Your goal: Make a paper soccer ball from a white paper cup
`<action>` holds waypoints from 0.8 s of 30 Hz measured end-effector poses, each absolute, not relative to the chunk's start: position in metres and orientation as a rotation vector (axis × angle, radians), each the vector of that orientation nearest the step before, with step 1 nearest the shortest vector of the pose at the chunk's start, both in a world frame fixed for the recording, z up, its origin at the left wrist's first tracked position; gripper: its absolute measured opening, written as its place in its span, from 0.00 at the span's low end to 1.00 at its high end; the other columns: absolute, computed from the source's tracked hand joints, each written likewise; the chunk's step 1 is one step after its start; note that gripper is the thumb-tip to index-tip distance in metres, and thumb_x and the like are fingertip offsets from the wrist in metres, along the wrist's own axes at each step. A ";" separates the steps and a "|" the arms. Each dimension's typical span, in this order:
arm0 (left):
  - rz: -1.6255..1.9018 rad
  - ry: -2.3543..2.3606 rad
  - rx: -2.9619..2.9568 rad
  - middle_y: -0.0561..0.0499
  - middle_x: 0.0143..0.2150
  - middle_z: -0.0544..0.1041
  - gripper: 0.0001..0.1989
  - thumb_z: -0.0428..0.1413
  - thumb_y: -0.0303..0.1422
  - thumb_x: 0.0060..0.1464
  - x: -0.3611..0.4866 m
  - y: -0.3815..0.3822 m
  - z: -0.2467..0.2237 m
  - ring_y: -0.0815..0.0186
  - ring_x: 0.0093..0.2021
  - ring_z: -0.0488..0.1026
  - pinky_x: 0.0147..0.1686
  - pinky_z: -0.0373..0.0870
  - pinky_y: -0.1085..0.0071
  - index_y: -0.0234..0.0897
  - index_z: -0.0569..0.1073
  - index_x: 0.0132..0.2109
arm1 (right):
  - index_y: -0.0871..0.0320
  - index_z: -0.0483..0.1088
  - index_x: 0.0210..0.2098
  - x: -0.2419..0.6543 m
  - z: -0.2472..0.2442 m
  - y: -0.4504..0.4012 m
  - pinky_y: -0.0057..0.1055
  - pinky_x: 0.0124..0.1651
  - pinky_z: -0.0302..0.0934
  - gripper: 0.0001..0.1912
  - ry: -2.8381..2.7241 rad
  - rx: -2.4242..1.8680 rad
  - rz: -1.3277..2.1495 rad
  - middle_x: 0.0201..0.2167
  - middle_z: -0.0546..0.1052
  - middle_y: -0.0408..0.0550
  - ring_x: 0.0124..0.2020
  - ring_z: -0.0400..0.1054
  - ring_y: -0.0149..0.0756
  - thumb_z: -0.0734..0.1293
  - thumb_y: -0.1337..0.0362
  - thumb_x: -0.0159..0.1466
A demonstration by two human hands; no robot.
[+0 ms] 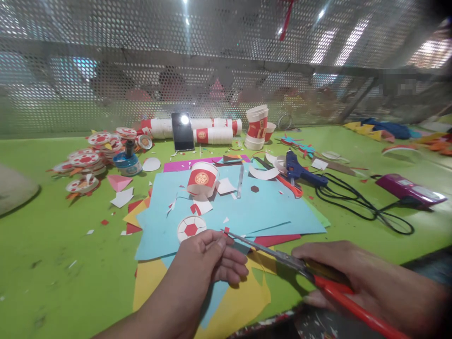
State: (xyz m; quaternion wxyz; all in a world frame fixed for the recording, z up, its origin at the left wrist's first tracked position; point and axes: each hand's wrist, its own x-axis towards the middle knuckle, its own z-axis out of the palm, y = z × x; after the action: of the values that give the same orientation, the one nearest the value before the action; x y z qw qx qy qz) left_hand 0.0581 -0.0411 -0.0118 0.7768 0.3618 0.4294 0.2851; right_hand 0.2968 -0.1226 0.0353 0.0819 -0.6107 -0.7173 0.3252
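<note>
Partly, the right hand (348, 273) hides the scissors (278, 254), cropped at the bottom.

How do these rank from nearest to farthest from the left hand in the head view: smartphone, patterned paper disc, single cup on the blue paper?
From the left hand:
1. Patterned paper disc: just beyond it, slightly left.
2. Single cup: farther forward, on the blue paper.
3. Smartphone: propped near the back.
</note>
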 end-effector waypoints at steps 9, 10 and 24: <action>0.608 0.951 0.752 0.43 0.27 0.80 0.10 0.59 0.33 0.59 0.060 -0.040 -0.009 0.66 0.24 0.76 0.27 0.72 0.72 0.31 0.70 0.33 | 0.50 0.78 0.46 0.295 0.035 -0.120 0.37 0.40 0.73 0.15 -2.137 -1.796 1.013 0.49 0.82 0.49 0.44 0.77 0.49 0.67 0.50 0.65; 0.612 0.939 0.757 0.43 0.27 0.80 0.11 0.60 0.35 0.58 0.060 -0.040 -0.009 0.65 0.25 0.76 0.27 0.72 0.71 0.32 0.70 0.32 | 0.50 0.78 0.45 0.296 0.034 -0.119 0.37 0.40 0.73 0.15 -2.144 -1.791 1.020 0.48 0.82 0.49 0.44 0.77 0.49 0.67 0.50 0.65; 0.646 0.851 0.873 0.44 0.28 0.80 0.16 0.64 0.42 0.51 0.058 -0.044 -0.018 0.66 0.25 0.75 0.24 0.68 0.73 0.34 0.69 0.34 | 0.50 0.74 0.55 0.297 0.038 -0.123 0.44 0.50 0.71 0.19 -2.174 -1.918 0.790 0.50 0.81 0.50 0.47 0.76 0.50 0.65 0.55 0.66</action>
State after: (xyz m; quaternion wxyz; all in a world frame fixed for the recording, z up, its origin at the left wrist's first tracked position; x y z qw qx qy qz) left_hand 0.0584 -0.0439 -0.0182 0.7713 0.4025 0.3927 0.2981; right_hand 0.2966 -0.1228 0.0379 0.0681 -0.6368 -0.7218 0.2623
